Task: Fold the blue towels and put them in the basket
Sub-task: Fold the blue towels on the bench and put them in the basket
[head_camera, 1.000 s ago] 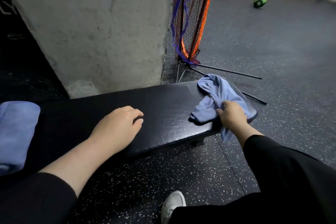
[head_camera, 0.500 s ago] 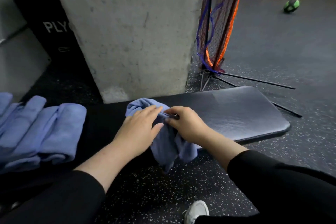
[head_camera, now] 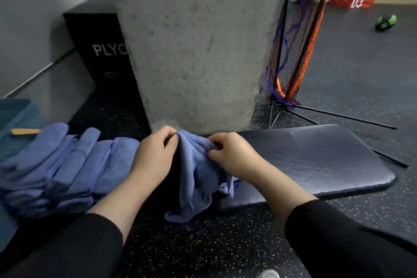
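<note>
We have lifted the towel [head_camera: 196,171]; left hand [head_camera: 153,156] and right hand [head_camera: 234,153] pinch its top, fingertips hidden in folds, basket [head_camera: 15,113] cut off.

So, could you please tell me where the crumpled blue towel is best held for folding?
Hold the crumpled towel by its top edge, from above, as the left hand and right hand do; the rest hangs bunched over the bench edge.

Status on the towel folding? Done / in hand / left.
Done: a row of folded towels lies on the bench. In hand: left hand and right hand pinch one crumpled towel, unfolded. Left: fold it, move everything into the basket.
</note>
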Tool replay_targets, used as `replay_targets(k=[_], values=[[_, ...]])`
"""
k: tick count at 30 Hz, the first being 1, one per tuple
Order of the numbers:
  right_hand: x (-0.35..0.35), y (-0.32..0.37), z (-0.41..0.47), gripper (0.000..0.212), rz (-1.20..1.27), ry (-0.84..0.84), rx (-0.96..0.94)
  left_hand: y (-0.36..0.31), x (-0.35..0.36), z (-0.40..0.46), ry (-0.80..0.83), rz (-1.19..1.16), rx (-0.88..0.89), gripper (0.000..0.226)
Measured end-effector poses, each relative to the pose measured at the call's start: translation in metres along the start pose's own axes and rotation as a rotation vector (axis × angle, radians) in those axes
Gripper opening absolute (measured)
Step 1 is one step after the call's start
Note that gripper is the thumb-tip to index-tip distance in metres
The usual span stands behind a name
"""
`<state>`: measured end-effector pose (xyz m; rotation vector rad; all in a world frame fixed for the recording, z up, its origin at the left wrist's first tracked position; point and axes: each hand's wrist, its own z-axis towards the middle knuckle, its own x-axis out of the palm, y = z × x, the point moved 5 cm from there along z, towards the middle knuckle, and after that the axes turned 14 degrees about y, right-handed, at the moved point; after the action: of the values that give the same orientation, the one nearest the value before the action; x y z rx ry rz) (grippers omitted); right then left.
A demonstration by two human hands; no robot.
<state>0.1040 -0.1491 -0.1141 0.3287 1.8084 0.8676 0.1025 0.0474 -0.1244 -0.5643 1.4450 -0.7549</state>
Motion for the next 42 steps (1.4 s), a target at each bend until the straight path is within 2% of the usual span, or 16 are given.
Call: replay_targets(k=[4, 7, 10, 13, 17, 18, 21, 25, 28, 31, 33, 34, 38, 42], values=[[-0.009, -0.004, 0.008, 0.002, -0.075, -0.154, 0.068, 0.012, -0.018, 0.0, -0.067, -0.01, -0.127, 0.02], [-0.009, -0.002, 0.013, 0.021, 0.015, -0.178, 0.053, 0.025, -0.022, 0.004, -0.015, -0.053, -0.191, 0.017], [-0.005, 0.001, 0.021, 0.018, 0.157, -0.135, 0.031, 0.012, -0.011, 0.004, 0.075, -0.117, -0.074, 0.034], [-0.007, 0.006, 0.024, 0.023, 0.265, -0.145, 0.0, -0.011, 0.004, 0.001, 0.182, -0.083, 0.075, 0.046], [-0.006, 0.003, 0.029, 0.03, 0.479, -0.119, 0.011, -0.014, 0.024, -0.003, 0.285, 0.01, 0.094, 0.06], [-0.005, 0.0, 0.03, 0.033, 0.56, -0.116, 0.01, -0.012, 0.025, -0.003, 0.261, 0.041, 0.074, 0.054], [-0.005, -0.007, 0.034, 0.039, 0.69, -0.117, 0.018, -0.007, 0.018, 0.001, 0.129, 0.046, 0.028, 0.004], [-0.018, -0.017, 0.031, 0.027, 0.626, -0.233, 0.043, -0.004, 0.005, 0.008, 0.062, -0.221, 0.017, 0.017], [-0.03, -0.008, 0.021, 0.024, 0.412, -0.265, -0.005, -0.006, -0.002, 0.008, 0.034, -0.326, -0.016, 0.02], [-0.032, 0.011, 0.01, 0.04, 0.17, -0.084, -0.09, -0.005, -0.009, 0.009, -0.031, -0.411, -0.052, 0.018], [-0.027, 0.015, 0.006, 0.054, -0.065, 0.064, -0.058, -0.006, -0.02, 0.009, -0.087, -0.451, -0.053, 0.012], [-0.027, 0.014, 0.003, 0.052, -0.169, 0.083, -0.037, -0.006, -0.026, 0.009, -0.108, -0.452, -0.05, 0.011], [-0.048, 0.001, -0.011, 0.03, -0.305, -0.063, 0.035, 0.001, -0.054, 0.003, -0.154, -0.394, -0.043, 0.017], [-0.074, -0.009, -0.031, 0.015, -0.24, -0.333, 0.084, 0.0, -0.074, -0.017, -0.19, -0.388, -0.027, 0.02]])
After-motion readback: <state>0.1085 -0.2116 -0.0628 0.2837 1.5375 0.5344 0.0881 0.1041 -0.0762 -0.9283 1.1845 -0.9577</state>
